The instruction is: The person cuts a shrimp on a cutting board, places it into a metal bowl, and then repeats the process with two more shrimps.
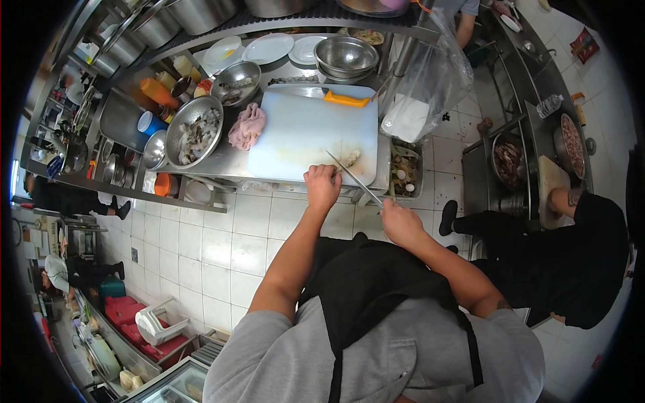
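Observation:
My right hand (402,223) grips a slim knife (356,178), its blade slanting up and left over the near edge of the white cutting board (302,124). My left hand (322,187) is at that edge, fingers closed beside the blade; what they pinch is too small to make out. A shrimp (350,158) lies on the board just beyond the blade. Farther back on the board is a knife with a yellow handle (346,99). A crumpled pink cloth (247,126) touches the board's left side. Left of it, a metal bowl (194,131) holds a pile of shrimp.
Smaller metal bowls (236,83) and white plates (269,48) stand behind. A bin of scraps (405,171) sits below the counter at right. A plastic bag (426,87) hangs by the post. A co-worker in black (557,258) works at the right counter.

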Demonstrator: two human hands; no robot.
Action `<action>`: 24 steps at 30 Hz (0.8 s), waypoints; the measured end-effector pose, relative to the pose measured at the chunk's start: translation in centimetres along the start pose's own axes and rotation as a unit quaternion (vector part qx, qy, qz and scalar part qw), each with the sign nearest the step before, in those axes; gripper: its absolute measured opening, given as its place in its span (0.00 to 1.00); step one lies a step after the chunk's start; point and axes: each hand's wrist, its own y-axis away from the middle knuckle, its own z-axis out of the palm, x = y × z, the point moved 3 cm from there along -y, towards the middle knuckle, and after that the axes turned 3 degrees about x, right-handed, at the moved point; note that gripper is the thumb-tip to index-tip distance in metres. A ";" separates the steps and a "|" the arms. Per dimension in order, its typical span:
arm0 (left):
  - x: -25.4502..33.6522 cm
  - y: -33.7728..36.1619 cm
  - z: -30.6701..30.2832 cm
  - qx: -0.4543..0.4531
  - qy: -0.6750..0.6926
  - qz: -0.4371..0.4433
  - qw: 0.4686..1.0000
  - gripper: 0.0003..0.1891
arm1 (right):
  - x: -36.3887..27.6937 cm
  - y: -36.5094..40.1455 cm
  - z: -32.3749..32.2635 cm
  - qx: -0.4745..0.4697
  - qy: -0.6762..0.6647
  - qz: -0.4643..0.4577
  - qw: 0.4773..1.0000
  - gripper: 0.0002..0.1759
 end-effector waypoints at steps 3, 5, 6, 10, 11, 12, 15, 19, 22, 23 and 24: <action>0.1 -0.1 0.0 0.000 -0.002 0.003 1.000 0.07 | -0.2 -0.4 0.2 -0.001 0.004 -0.006 1.000 0.12; 0.1 -0.2 0.1 -0.003 -0.006 0.004 1.000 0.07 | -0.3 -0.6 0.4 0.000 0.003 -0.008 1.000 0.12; 0.0 -0.2 0.1 -0.005 -0.009 0.004 1.000 0.07 | -0.3 -0.7 0.4 0.001 0.002 -0.009 1.000 0.12; -0.1 -0.2 0.1 -0.010 -0.004 0.004 1.000 0.06 | 0.2 -0.2 0.4 -0.005 0.006 -0.013 1.000 0.11; -0.1 -0.3 0.2 -0.008 -0.004 0.005 1.000 0.06 | 0.3 0.2 0.3 -0.010 0.011 -0.012 1.000 0.11; -0.1 -0.3 0.2 -0.007 -0.005 0.005 1.000 0.06 | 0.4 0.3 0.2 -0.015 0.016 -0.010 1.000 0.11; -0.1 -0.3 0.3 -0.006 -0.004 0.009 1.000 0.06 | 0.3 0.2 0.1 -0.022 0.017 -0.003 1.000 0.10; -0.1 -0.3 0.3 -0.010 -0.011 0.010 1.000 0.06 | -0.2 -0.5 0.2 -0.013 0.003 -0.014 1.000 0.10; -0.1 -0.3 0.3 -0.005 -0.014 0.010 1.000 0.05 | -0.3 -0.4 0.1 -0.018 0.005 -0.009 1.000 0.11; -0.1 -0.3 0.4 -0.005 -0.015 0.010 1.000 0.05 | 0.1 -0.2 0.3 -0.020 0.006 -0.006 1.000 0.11; -0.1 -0.2 0.4 -0.004 -0.017 0.010 1.000 0.05 | 0.3 0.0 0.3 -0.023 0.008 -0.004 1.000 0.11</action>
